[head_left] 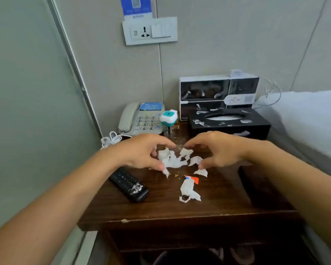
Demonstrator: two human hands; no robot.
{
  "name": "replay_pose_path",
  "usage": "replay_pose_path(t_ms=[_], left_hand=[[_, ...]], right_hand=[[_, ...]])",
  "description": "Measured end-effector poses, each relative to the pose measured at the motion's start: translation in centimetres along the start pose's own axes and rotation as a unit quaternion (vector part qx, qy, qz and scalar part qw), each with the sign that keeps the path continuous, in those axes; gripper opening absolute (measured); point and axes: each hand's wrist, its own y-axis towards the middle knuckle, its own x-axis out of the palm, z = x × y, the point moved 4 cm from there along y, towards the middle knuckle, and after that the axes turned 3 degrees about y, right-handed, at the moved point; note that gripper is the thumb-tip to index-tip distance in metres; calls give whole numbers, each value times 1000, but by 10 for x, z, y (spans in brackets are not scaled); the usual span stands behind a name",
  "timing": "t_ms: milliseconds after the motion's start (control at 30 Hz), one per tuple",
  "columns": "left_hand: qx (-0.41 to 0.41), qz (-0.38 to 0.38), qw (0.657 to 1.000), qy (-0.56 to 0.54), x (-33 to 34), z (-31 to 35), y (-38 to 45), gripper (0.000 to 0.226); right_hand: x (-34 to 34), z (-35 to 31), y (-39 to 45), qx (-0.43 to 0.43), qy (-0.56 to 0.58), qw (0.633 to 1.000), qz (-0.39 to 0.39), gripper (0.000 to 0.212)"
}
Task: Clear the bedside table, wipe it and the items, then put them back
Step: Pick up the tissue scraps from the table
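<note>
On the dark wooden bedside table (161,209), the left hand (141,152) and right hand (218,148) curl their fingers around a heap of torn white paper scraps (173,159), with the black remote control (129,185) lying beside the left wrist.

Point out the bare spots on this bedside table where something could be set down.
Bare wood runs along the bedside table's front edge, between the remote and the torn wrapper. The middle is crowded with paper scraps; telephone and tissue box fill the back.
</note>
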Motion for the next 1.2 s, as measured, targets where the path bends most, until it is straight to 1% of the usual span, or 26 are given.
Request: replay_pose_path(t_ms=[33, 67, 200, 333, 400, 567, 633, 700, 767, 900, 967, 1100, 1200], left_hand=[[1, 3, 1000, -4, -2, 4, -3, 71], [-13, -7, 1000, -8, -3, 8, -6, 70], [-7, -31, 999, 44, 1, 16, -1, 65], [0, -38, 998, 45, 10, 10, 3, 57], [1, -22, 999, 41, 14, 6, 4, 52], [0, 28, 999, 31, 22, 0, 9, 25], [-8, 47, 999, 22, 23, 0, 9, 19], [-12, 69, 997, 18, 22, 0, 6, 17], [-12, 96, 995, 18, 19, -1, 0, 13], [-18, 132, 991, 16, 14, 0, -14, 10], [-21, 142, 990, 13, 12, 1, -21, 10], [-17, 173, 985, 2, 11, 3, -35, 11], [-17, 184, 983, -11, 13, 5, -43, 13]], right_hand=[[-1, -1, -3, 5, 10, 1000, 11, 75], [-2, -5, -7, 15, 18, 1000, 5, 75], [7, -11, -1, 38, 13, 999, -27, 75], [8, -16, 11, 19, 5, 1000, -22, 69], [8, -13, 16, 10, 7, 1000, -12, 61], [16, -6, 24, 20, 44, 999, -10, 40], [16, -2, 26, 29, 59, 998, 15, 34], [11, 0, 30, 45, 65, 996, 47, 32], [5, -2, 36, 56, 59, 994, 69, 35], [7, -12, 59, 81, 21, 994, 68, 47], [14, -12, 72, 101, -8, 994, 49, 43], [22, -10, 85, 113, -65, 991, 36, 23], [25, -6, 88, 108, -85, 989, 45, 22]])
